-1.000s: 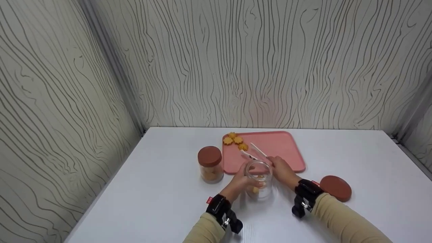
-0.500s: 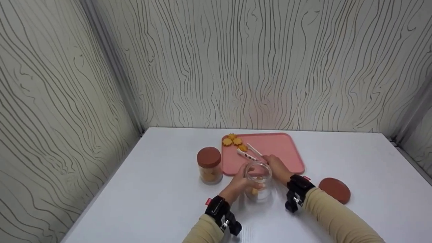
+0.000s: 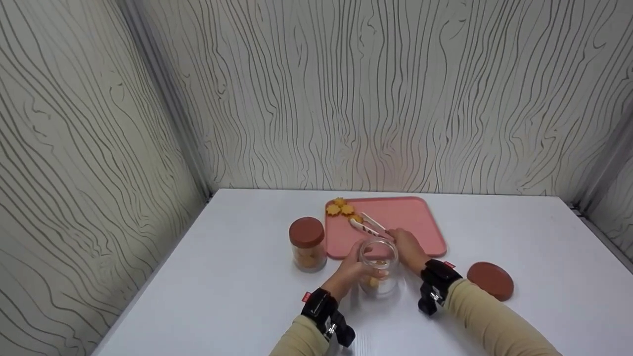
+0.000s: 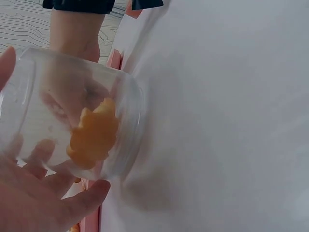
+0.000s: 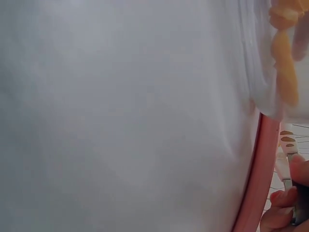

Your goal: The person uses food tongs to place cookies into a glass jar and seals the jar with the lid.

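Note:
My left hand (image 3: 352, 269) grips an uncapped clear jar (image 4: 31, 104), fingers and thumb curled round its side. Scalloped yellow cookies (image 4: 95, 135) lie at the bottom of the jar. Just right of it, my right hand (image 3: 409, 247) holds a pair of tongs (image 3: 366, 228) by the dark handle (image 5: 301, 203). Their white arms reach over the pink tray (image 3: 410, 217), one tip on each side of a cookie (image 3: 356, 217), which they partly cover. Several more cookies (image 3: 340, 207) are grouped in the tray's far left corner.
A second jar (image 3: 309, 258) with a brown lid (image 3: 306, 232) and cookies inside stands left of the tray. One loose brown lid (image 3: 490, 281) lies on the white table (image 3: 222, 296) beside my right forearm. A patterned wall (image 3: 316, 99) rises behind the table.
My right hand has shifted slightly left, taking the tongs towards the nearest cookie. Their tips have come closer together at it. My left hand and the jar have stayed in place.

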Available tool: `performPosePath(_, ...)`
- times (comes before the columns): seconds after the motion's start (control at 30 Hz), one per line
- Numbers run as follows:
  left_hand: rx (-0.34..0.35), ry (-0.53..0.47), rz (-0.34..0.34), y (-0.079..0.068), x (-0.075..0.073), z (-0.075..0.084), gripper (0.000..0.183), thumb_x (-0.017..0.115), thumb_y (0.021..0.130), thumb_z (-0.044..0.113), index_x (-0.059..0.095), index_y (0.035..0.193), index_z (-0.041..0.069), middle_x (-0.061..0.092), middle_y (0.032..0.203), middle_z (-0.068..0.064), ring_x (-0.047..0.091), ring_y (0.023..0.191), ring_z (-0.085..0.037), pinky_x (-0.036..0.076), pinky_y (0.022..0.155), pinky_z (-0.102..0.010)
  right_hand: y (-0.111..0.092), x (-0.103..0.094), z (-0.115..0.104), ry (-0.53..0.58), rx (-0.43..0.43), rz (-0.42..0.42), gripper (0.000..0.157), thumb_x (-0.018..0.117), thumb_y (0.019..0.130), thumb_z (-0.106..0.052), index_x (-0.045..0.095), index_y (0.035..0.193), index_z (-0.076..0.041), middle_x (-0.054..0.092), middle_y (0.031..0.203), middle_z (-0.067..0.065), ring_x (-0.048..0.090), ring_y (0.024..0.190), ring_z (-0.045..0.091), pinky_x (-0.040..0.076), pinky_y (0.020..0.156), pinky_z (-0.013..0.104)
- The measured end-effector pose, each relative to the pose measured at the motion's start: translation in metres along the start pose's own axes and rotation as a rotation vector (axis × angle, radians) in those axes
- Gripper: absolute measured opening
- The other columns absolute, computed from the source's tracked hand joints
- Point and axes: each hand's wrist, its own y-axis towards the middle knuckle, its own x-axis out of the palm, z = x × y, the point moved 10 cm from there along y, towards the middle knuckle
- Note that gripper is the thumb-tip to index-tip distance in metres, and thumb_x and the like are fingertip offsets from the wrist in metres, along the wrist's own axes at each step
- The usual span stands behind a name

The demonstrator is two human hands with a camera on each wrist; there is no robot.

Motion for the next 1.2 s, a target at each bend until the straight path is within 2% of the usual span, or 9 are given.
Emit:
performPosePath(0.17,-0.008,0.009,0.018,0.001,-0.001,-0.001,0.092,0.081,0.068,0.013,0.036,0.148,0.019,0.046,0.141,-0.007,0.029,0.138,-0.036,0.014,0.109,-0.067,-0.012,-0.009,0.006,-0.026,0.007,-0.021,0.025,0.056,0.09,0.001,0.063,0.111,0.014,0.064,0.093,0.023,0.061,0.088,0.038,0.049,0.082,0.053)
performPosePath(0.27,-0.014,0.012,0.021,0.001,-0.001,-0.002,0.093,0.082,0.068,0.014,0.036,0.148,0.018,0.045,0.143,-0.007,0.028,0.139,-0.037,0.013,0.109,-0.068,-0.022,-0.019,0.014,-0.008,0.059,-0.034,0.03,0.056,0.093,-0.001,0.059,0.118,0.015,0.063,0.103,0.026,0.059,0.098,0.039,0.047,0.088,0.054)
performPosePath(0.33,-0.013,0.009,0.02,0.001,0.0,-0.002,0.092,0.082,0.069,0.013,0.036,0.148,0.017,0.045,0.143,-0.008,0.028,0.139,-0.037,0.014,0.109,-0.067,-0.03,-0.03,0.015,-0.014,0.055,-0.01,0.03,0.058,0.092,-0.001,0.059,0.118,0.015,0.063,0.104,0.026,0.059,0.1,0.041,0.047,0.089,0.054)
performPosePath(0.6,-0.009,0.005,0.038,0.001,-0.001,-0.002,0.087,0.082,0.069,0.011,0.039,0.144,0.019,0.044,0.143,-0.009,0.03,0.137,-0.038,0.016,0.109,-0.066,-0.059,-0.074,0.014,0.025,0.06,0.078,0.032,0.062,0.092,-0.002,0.06,0.12,0.013,0.063,0.106,0.025,0.059,0.094,0.033,0.05,0.076,0.043)
performPosePath(0.77,-0.005,0.008,0.025,0.001,-0.001,-0.001,0.087,0.081,0.069,0.01,0.038,0.144,0.018,0.044,0.143,-0.009,0.031,0.136,-0.037,0.017,0.109,-0.066,-0.075,-0.095,0.001,0.068,0.026,0.125,0.029,0.062,0.092,-0.002,0.063,0.118,0.011,0.063,0.093,0.014,0.054,0.075,0.02,0.045,0.063,0.03)
performPosePath(0.83,-0.008,0.003,0.017,0.001,-0.001,-0.001,0.088,0.08,0.069,0.01,0.037,0.145,0.018,0.042,0.144,-0.009,0.03,0.137,-0.037,0.016,0.108,-0.067,-0.082,-0.101,-0.005,0.099,0.012,0.135,0.029,0.062,0.092,-0.002,0.062,0.118,0.011,0.059,0.086,0.007,0.045,0.068,0.014,0.038,0.057,0.026)
performPosePath(0.93,-0.008,-0.001,0.019,0.003,0.0,-0.001,0.088,0.081,0.069,0.01,0.037,0.145,0.018,0.042,0.145,-0.009,0.031,0.136,-0.036,0.017,0.109,-0.066,-0.092,-0.107,-0.015,0.132,-0.018,0.142,0.031,0.063,0.092,-0.001,0.062,0.12,0.011,0.054,0.082,0.001,0.04,0.064,0.009,0.034,0.054,0.023)
performPosePath(1.07,0.002,0.004,0.036,0.005,-0.002,0.0,0.087,0.081,0.068,0.008,0.039,0.144,0.016,0.043,0.144,-0.009,0.032,0.136,-0.036,0.019,0.109,-0.063,-0.101,-0.11,-0.028,0.155,-0.065,0.141,0.03,0.063,0.091,0.002,0.063,0.12,0.009,0.056,0.085,0.0,0.042,0.066,0.007,0.036,0.054,0.022)
performPosePath(1.2,0.006,0.006,0.03,0.004,-0.002,0.0,0.087,0.081,0.068,0.009,0.039,0.144,0.017,0.043,0.143,-0.01,0.032,0.136,-0.037,0.019,0.109,-0.064,-0.107,-0.111,-0.035,0.154,-0.069,0.136,0.03,0.063,0.09,0.003,0.065,0.119,0.007,0.058,0.087,0.0,0.044,0.067,0.008,0.038,0.055,0.022)
